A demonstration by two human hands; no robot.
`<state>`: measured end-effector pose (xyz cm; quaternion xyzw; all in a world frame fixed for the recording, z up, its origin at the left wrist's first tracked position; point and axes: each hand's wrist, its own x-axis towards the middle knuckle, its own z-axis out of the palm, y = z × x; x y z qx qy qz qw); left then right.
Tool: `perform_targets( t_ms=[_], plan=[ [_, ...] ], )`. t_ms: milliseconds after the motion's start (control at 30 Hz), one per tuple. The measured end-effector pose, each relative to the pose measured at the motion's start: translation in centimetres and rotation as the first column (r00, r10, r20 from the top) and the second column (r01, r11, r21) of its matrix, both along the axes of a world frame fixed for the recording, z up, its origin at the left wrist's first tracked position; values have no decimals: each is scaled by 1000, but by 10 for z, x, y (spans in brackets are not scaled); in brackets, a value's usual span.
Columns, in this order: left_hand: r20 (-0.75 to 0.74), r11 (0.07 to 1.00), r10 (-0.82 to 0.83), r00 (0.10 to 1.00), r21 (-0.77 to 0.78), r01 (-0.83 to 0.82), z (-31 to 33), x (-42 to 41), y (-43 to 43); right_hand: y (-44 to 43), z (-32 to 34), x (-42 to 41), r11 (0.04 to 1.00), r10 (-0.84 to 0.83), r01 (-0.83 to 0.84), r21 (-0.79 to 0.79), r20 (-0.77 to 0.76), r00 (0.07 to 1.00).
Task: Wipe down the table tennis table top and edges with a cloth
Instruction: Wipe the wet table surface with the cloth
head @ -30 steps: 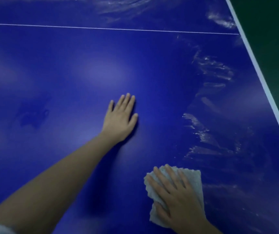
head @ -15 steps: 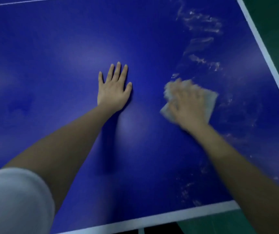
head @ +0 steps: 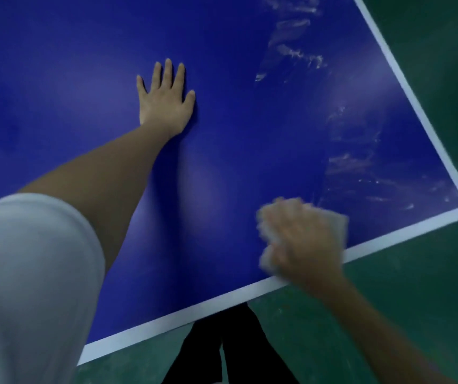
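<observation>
Cloth: your white cloth (head: 339, 227) lies on the blue top near the close right corner, just inside the near border. It's mostly hidden under your right hand; a pale edge pokes out on the hand's right side, and a bit shows at its lower left.
Right hand: your right hand (head: 302, 242) sits on top of the cloth with its fingers bunched and curled down over it, gripping it against the surface. The whole hand is blurred, so you can't pick out single fingers.
Left hand: your left hand (head: 165, 102) is flat on the table, palm down, fingers straight and slightly spread, holding nothing. It's well apart from the cloth, farther in and to the left.
Table: the table (head: 250, 139) fills most of the view, deep blue, with soft glare patches and your left arm's shadow beside the forearm.
Streaks: whitish wet streaks (head: 297, 52) run down the right part of the top, from the far side to just beside the cloth.
Border: a white border (head: 416, 102) runs along the right edge and the near edge, meeting at the corner to the right of the cloth.
Floor: green floor (head: 429, 286) shows beyond both edges.
Sleeve: a white sleeve (head: 28, 286) covers your left upper arm at lower left.
Legs: dark trouser legs (head: 222, 347) show below the near edge.
</observation>
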<state>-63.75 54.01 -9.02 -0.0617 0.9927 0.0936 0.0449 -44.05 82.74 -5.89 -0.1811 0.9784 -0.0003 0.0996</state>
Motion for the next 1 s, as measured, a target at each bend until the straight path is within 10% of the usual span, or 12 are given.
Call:
perform_targets(
  t_ms=[200, 333, 533, 800, 900, 1000],
  plan=[
    [-2, 1000, -13, 1000, 12, 13, 1, 1, 0, 58, -10, -20, 871, -477, 481, 102, -65, 877],
    [-10, 1000, -14, 1000, 19, 14, 2, 3, 1, -18, -13, 25, 999, -28, 32, 37, -113, 993],
    [-14, 1000, -1, 1000, -1, 1, 1, 1, 1, 12, -17, -35, 897, 438, -434, 85, -29, 898],
    [-28, 999, 37, 999, -28, -38, 0, 3, 4, 97, -4, -241, 937, -347, 349, -9, -126, 929],
    [-24, 997, 66, 998, -25, -66, 2, 5, 5, 29, -7, -216, 986, 154, -145, 78, -131, 979],
    [-13, 997, 81, 997, -15, -81, 7, 4, 7, -10, -15, -176, 786, 611, -613, -74, -53, 790]
  ],
)
